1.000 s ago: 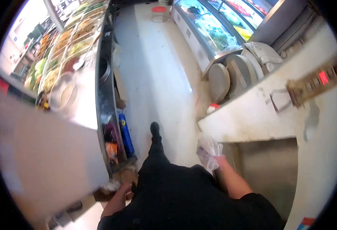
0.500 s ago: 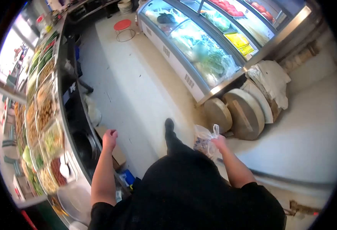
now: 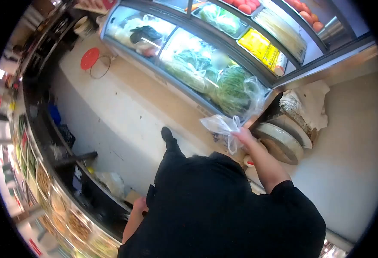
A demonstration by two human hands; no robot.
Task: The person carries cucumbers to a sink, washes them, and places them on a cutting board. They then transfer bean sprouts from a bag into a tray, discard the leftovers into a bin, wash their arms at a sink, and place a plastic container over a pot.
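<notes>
My right hand point(image 3: 242, 135) is closed on the gathered top of a clear plastic bag point(image 3: 223, 127), which hangs in front of the display fridge; something dark shows through its lower part. Down by my left side, my left hand point(image 3: 141, 204) is close to the dark shelving under the counter, its fingers mostly hidden against my black clothes. Beyond the bag, the glass-topped display fridge point(image 3: 180, 79) holds bagged leafy greens point(image 3: 232, 88).
Round chopping boards point(image 3: 279, 139) lean beside the fridge on the right. A red stool point(image 3: 89, 58) stands on the floor ahead. Trays of food point(image 3: 79, 225) line the counter at left. Upper shelves hold a yellow packet point(image 3: 260, 46) and tomatoes point(image 3: 243, 6).
I have moved forward and the view has turned toward the fridge. My right hand has carried the bag up and ahead; my left hand has dropped back to my side.
</notes>
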